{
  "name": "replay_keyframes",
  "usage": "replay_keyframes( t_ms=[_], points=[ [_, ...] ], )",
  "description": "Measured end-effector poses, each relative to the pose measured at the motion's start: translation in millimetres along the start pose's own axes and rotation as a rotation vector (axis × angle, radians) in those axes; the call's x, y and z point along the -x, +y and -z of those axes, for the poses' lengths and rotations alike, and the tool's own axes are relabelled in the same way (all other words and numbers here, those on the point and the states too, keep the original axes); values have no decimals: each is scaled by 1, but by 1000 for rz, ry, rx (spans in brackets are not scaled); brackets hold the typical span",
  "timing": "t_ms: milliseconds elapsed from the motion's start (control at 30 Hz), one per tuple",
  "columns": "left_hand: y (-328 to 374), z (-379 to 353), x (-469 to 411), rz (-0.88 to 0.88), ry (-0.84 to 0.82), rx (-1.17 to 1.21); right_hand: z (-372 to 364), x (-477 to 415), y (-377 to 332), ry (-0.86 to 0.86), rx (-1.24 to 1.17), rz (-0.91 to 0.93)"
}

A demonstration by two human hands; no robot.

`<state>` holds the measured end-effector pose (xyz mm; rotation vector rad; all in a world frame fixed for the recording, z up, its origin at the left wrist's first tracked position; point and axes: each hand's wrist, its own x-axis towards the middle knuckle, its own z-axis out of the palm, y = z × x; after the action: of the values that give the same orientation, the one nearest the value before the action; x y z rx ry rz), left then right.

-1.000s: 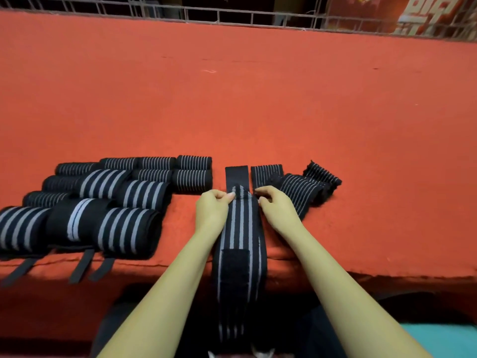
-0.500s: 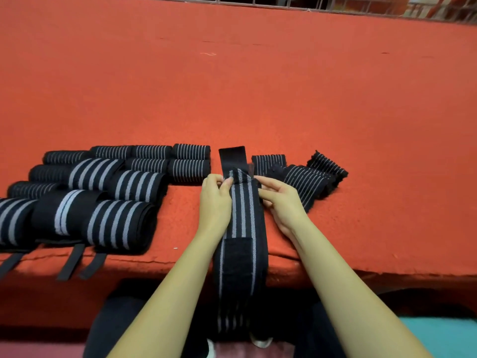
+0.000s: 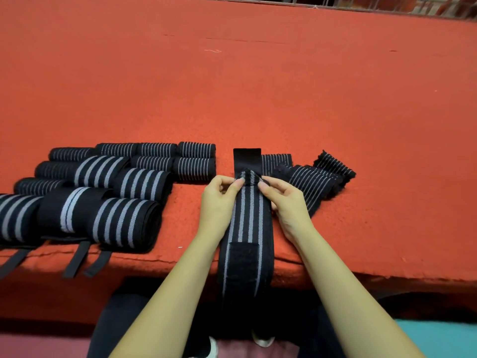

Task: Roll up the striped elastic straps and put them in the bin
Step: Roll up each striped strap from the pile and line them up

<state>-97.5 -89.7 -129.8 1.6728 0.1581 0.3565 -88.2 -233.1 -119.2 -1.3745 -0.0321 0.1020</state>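
Pinching the far end of one striped strap (image 3: 245, 226) at the front edge of the red table (image 3: 258, 99), your left hand (image 3: 219, 202) and right hand (image 3: 287, 206) have its roll barely begun: finished rolls (image 3: 124, 223) lie left, loose straps (image 3: 312, 184) right, bin unseen.

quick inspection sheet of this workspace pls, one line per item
surface: red cloth-covered table, near edge frayed
job's things: flat strap lies over the near edge, far end curled into a small roll; rolled straps grouped on the left; loose thin-striped straps on the right; bin not in view
clutter: pale thread scrap on the cloth
grippers: left hand and right hand each pinch the strap's curled end
cables: nothing seen
surroundings: metal railing beyond the table; teal surface lower right
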Motion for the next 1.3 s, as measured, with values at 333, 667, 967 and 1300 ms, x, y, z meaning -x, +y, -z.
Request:
replay_keyframes(
  t_ms=[333, 667, 967, 1300],
  points=[
    [4, 2, -1, 118, -129, 202, -1, 0, 2, -1, 26, 29],
    [7, 5, -3, 187, -233, 321, -3, 2, 3, -44, 155, 133],
    [28, 3, -29, -9, -85, 179, -3, 0, 6, -99, 210, 144],
    [28, 4, -25, -145, -184, 18, -4, 0, 8, -174, 182, 86]
  ],
)
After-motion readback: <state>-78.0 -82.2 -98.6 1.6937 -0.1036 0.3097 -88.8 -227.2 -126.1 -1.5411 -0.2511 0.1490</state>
